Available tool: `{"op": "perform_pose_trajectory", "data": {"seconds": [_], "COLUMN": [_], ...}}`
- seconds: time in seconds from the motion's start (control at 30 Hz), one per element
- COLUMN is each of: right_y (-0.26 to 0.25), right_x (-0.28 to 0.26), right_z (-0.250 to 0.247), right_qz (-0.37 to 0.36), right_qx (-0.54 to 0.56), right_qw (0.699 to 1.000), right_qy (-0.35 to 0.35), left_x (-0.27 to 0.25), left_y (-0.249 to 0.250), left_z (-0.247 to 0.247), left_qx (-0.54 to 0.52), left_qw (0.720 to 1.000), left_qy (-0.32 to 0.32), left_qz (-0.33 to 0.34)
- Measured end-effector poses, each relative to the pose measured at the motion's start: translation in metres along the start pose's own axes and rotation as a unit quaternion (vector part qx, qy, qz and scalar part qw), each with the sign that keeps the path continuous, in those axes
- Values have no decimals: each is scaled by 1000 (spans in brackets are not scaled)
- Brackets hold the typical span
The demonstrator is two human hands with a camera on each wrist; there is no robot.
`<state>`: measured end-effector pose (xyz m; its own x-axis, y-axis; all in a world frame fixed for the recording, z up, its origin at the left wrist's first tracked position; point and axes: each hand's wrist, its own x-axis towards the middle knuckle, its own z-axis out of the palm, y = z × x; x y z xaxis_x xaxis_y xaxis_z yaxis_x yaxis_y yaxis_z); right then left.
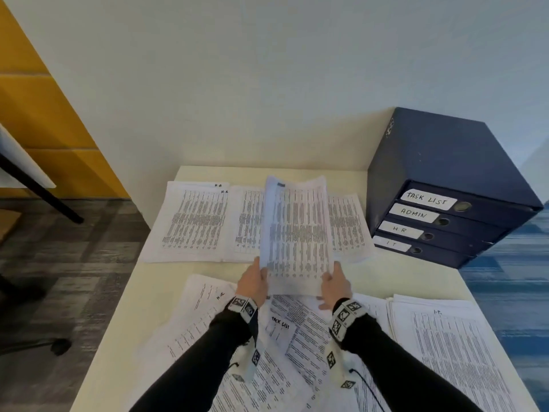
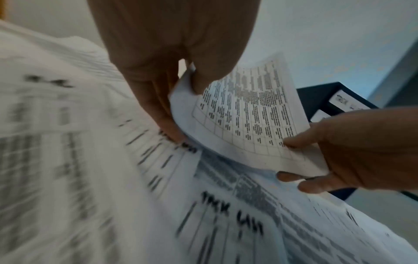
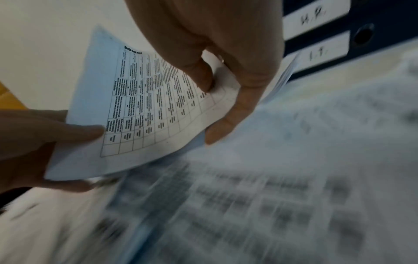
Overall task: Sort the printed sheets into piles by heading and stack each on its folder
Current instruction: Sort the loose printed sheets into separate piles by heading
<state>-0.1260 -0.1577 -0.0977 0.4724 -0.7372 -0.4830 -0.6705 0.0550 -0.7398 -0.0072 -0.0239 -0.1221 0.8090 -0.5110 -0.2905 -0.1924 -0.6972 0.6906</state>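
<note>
Both hands hold a printed sheet [image 1: 297,236] up above the table, its top curling back. My left hand [image 1: 256,281] pinches the sheet's lower left corner, thumb on the front. My right hand [image 1: 335,282] pinches the lower right corner. In the left wrist view the sheet [image 2: 246,114] sits between my left hand [image 2: 181,85] and right hand [image 2: 353,151]. The right wrist view shows the same sheet [image 3: 153,110] under my right hand [image 3: 217,80]. Loose sheets [image 1: 285,328] lie mixed below, one marked TASK LIST. Piles marked HR [image 1: 193,221] lie further back.
A stack of dark blue folders [image 1: 439,188] labelled TASK LIST, ADMIN, HR and IT stands at the back right. Another paper pile [image 1: 445,343] lies at the right front, and one [image 1: 347,224] behind the held sheet. The table's left edge [image 1: 118,307] drops to grey floor.
</note>
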Motion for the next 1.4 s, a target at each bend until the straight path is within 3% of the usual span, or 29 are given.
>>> {"op": "perform_pose_trajectory", "data": {"seconds": [0.1, 0.2, 0.4, 0.43, 0.57, 0.67, 0.87, 1.0, 1.1, 1.23, 1.4], "right_y": [-7, -13, -10, -8, -2, 10, 31, 46, 57, 68, 71], "right_x": [24, 48, 102, 103, 65, 23, -55, -87, -97, -106, -109], "right_z": [-37, -65, -89, -89, -78, -51, 29, 72, 87, 93, 98], "right_qz": [18, 55, 80, 61, 26, -54, -72, -100, -132, -116, -97], "right_qx": [31, 77, 126, 91, -3, -14, -9, -178, -324, -330, -350], "right_qw": [999, 993, 984, 988, 989, 994, 990, 953, 917, 929, 928], "right_qy": [23, 75, 95, 105, 148, 99, -117, -224, -191, -125, -88], "left_x": [25, 46, 69, 68, 45, 15, -35, -61, -79, -95, -96], "left_y": [40, 72, 100, 98, 64, 21, -60, -97, -113, -130, -144], "left_z": [9, 16, 22, 21, 13, 0, -39, -55, -58, -60, -68], "left_qx": [-1, -101, -51, -19, 28, 27, 128, 193, 220, 258, 310], "left_qw": [995, 990, 993, 995, 998, 996, 991, 981, 974, 961, 946], "left_qy": [-97, -84, -104, -96, -41, 28, 34, 27, 23, 55, 31], "left_qz": [-27, -56, -39, -32, 43, 85, 33, 3, -45, -82, -88]}}
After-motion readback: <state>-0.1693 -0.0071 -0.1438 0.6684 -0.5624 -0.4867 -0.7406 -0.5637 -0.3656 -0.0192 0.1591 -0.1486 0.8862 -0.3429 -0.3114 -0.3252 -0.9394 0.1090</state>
